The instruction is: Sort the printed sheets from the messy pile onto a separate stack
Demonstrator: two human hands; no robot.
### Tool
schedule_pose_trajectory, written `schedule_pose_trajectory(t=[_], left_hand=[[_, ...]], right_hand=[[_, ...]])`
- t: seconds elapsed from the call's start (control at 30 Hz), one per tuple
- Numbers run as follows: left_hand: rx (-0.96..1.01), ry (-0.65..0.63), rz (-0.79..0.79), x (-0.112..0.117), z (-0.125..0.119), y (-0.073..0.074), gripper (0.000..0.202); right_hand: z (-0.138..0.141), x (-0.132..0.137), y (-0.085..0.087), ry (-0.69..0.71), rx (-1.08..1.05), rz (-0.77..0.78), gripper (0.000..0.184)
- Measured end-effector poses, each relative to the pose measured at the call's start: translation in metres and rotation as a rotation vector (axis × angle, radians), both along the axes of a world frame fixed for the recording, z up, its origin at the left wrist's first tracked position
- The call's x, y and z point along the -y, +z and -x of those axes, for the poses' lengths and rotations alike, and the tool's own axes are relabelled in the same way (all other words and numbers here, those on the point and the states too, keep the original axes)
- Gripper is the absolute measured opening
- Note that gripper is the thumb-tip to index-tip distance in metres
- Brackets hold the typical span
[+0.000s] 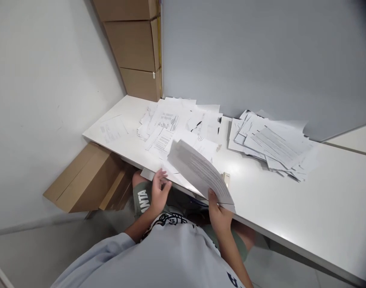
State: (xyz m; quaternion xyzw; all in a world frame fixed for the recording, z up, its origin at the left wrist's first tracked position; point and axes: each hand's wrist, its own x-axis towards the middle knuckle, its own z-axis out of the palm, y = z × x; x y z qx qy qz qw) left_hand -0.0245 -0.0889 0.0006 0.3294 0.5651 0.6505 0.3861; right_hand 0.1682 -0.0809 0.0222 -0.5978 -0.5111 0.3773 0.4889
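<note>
A curved sheaf of printed papers (201, 174) hung tilted over the bench's near edge, its lower corner pinched in the right hand (219, 214), with the thumb on top and the fingers hidden beneath. At nine o'clock from the sheaf, the left hand (159, 191) was open with its fingers spread, held just off the near edge and gripping nothing. A small cream-coloured object (226, 179), too small to identify, stood just beside the sheaf at two o'clock.

The white bench (321, 200) ran across the view. At eleven o'clock from the sheaf lay a scattered heap of loose printed sheets (167, 124), with a few single sheets (112, 130) farther along toward the bench's left end. At two o'clock, well apart, sat a second overlapping pile of forms (275, 144).

Stacked cardboard boxes (137, 44) rose at twelve o'clock in the corner between a white wall (51, 100) and a grey partition (261, 60). A flat cardboard box (87, 180) leaned under the bench at nine o'clock.
</note>
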Motion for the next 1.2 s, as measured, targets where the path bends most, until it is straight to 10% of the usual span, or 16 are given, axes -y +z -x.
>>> schedule_pose_trajectory(t=[0.3,0.6,0.87,1.2], left_hand=[[-0.143,0.188,-0.207,-0.055,0.03,0.001,0.04],[-0.098,0.301,-0.232,-0.052,0.027,0.008,0.039],[-0.082,0.347,-0.049,-0.039,0.03,-0.014,0.035],[-0.134,0.297,-0.05,-0.033,0.023,-0.023,0.036]], right_hand=[[0.017,-0.033,-0.023,0.341,0.028,-0.119,0.038],[0.02,-0.033,-0.02,0.294,-0.125,-0.091,0.029],[0.016,-0.03,-0.053,0.026,-0.246,-0.027,0.037],[0.022,-0.023,-0.051,0.024,-0.191,-0.126,0.037]])
